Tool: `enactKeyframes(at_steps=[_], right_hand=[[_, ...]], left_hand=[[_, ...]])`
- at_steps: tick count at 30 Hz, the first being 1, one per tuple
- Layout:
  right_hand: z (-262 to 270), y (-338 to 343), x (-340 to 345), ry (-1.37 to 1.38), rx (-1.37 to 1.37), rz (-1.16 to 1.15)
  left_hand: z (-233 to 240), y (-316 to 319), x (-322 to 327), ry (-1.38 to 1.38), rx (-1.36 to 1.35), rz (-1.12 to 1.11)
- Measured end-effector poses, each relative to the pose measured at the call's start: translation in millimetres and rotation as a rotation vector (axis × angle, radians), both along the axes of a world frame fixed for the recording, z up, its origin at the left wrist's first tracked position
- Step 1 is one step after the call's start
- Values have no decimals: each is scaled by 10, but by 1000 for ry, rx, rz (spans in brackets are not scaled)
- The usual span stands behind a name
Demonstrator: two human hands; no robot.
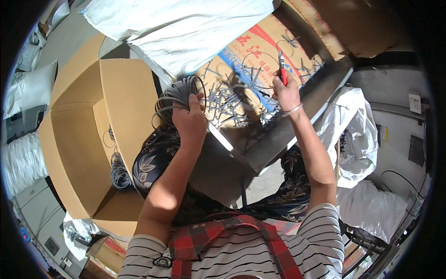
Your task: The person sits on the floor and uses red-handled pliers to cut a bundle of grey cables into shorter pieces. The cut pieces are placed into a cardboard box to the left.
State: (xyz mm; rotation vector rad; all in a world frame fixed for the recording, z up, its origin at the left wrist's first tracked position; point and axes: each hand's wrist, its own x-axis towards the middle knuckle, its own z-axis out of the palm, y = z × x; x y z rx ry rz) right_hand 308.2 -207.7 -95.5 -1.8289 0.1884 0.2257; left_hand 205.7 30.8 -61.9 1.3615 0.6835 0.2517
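Observation:
A thick bundle of grey plastic rings [177, 96] is gripped in my left hand [190, 118], beside the tray's near left edge. My right hand [287, 92] holds a cutting tool with red handles [282, 71], its metal tip pointing away from me over the tray; the tool's exact kind is hard to tell. One thin grey ring [261, 54] lies or hangs just left of the tool; whether my right hand touches it I cannot tell. Many short grey plastic pieces [226, 103] are scattered over printed cardboard [261, 45] in the metal tray.
The tray's metal rim [313, 101] runs close by my right forearm. A large open cardboard box [75, 150] stands at the left, with grey ring bundles [120, 172] inside. White sacking [181, 28] covers the tray's far left part. A white plastic bag [355, 139] hangs at the right.

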Motion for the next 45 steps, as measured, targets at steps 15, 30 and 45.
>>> enactKeyframes(at_steps=[15, 30, 45], right_hand=[[829, -36, -1167, -805, -410, 653], [624, 13, -1344, -624, -620, 635], [803, -25, -1173, -331, -903, 579]], left_hand=[[-60, -150, -174, 377, -895, -622], [-79, -53, -125, 42, -445, -530], [-146, -181, -160, -39, -347, -532]])
